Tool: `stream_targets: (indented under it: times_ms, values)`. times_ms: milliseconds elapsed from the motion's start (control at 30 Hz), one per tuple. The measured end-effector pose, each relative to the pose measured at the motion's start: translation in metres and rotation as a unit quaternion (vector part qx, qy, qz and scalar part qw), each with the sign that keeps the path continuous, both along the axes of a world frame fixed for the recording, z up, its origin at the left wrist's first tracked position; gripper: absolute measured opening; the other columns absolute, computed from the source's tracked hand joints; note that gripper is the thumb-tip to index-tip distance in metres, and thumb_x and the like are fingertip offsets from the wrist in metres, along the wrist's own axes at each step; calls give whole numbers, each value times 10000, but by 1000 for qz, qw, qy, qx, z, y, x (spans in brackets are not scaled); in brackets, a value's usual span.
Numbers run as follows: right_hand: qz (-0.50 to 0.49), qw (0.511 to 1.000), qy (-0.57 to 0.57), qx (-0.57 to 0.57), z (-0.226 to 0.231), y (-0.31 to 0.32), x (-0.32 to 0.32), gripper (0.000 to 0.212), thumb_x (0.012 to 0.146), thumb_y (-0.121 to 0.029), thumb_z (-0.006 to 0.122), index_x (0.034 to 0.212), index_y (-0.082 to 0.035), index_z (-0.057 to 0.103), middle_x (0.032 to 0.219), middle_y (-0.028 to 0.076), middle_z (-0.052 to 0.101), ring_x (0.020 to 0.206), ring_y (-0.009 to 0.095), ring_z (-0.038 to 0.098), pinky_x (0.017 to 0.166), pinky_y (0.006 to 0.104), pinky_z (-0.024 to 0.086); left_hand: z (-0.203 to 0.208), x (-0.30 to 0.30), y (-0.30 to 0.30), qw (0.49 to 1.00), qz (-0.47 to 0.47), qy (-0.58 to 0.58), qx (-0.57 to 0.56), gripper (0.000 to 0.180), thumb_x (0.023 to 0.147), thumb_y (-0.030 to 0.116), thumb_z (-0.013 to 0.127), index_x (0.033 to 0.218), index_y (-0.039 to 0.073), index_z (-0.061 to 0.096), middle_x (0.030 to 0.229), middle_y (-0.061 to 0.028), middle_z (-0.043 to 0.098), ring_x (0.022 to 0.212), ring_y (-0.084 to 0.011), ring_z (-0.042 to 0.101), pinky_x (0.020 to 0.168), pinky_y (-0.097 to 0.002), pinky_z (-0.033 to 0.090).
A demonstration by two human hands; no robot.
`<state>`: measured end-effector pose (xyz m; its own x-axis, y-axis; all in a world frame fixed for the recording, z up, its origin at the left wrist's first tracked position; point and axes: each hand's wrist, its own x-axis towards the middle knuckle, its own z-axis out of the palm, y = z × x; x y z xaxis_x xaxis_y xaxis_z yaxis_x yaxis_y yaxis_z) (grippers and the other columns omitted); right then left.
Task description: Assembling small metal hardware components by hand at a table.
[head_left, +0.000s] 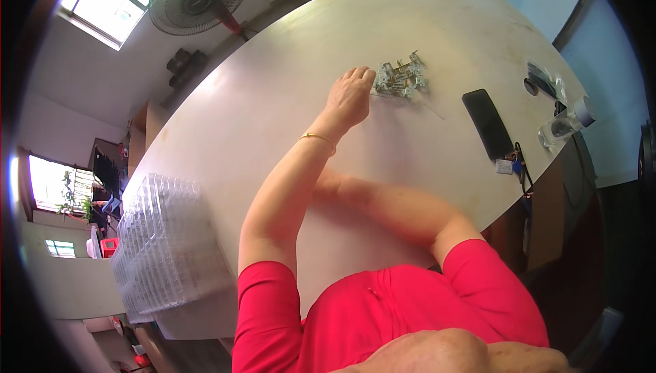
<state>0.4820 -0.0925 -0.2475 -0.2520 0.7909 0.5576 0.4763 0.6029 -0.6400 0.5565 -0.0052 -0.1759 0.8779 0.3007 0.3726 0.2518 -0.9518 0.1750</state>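
My left hand [350, 94] is at the left edge of a small heap of metal parts [402, 77] on the pale table. Its fingers are bent and pressed together, and the heap-side fingertips are out of sight, so what they hold cannot be made out. The parts are silvery with brassy bits, like small metal fittings, tangled close together. A thin bracelet [318, 138] circles my left wrist. My right forearm crosses in front of my body toward the left. My right hand [329, 183] is blurred and mostly hidden behind my left forearm, its fingers not visible.
Stacked clear plastic trays [171, 243] stand at the table's left edge. On the right lie a black phone [487, 124], keys with a blue tag [517, 161], glasses [531, 86] and a clear bottle [567, 124]. Beyond the table's far-left edge stands a fan [198, 0].
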Motion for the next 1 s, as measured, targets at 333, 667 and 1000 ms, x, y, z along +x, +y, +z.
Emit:
stream_targets:
  times_ms: [333, 667, 1000]
  values:
    - [28, 999, 8, -45, 20, -11, 5, 67, 805, -42, 650, 837, -98, 631, 976, 107, 672, 991, 314, 630, 824, 424, 503, 12, -14, 0, 986, -3, 148, -81, 367, 809, 35, 601, 1167, 111, 635, 1082, -131, 647, 1061, -340, 606, 902, -423, 486]
    - [50, 995, -80, 25, 8, -7, -7, 37, 834, -125, 613, 814, -112, 641, 930, 57, 640, 986, 280, 590, 898, 395, 488, 26, -133, 17, 906, 163, 107, -375, 242, 836, 130, 623, 1033, -8, 644, 892, -99, 685, 767, -158, 680, 739, -311, 554]
    - [69, 981, -148, -102, 25, -10, -6, 46, 840, -114, 609, 830, -92, 648, 950, 55, 630, 999, 261, 571, 895, 393, 477, 26, -183, -3, 705, 178, -122, -676, 228, 862, 142, 632, 1027, -14, 624, 900, -111, 671, 786, -201, 694, 764, -330, 558]
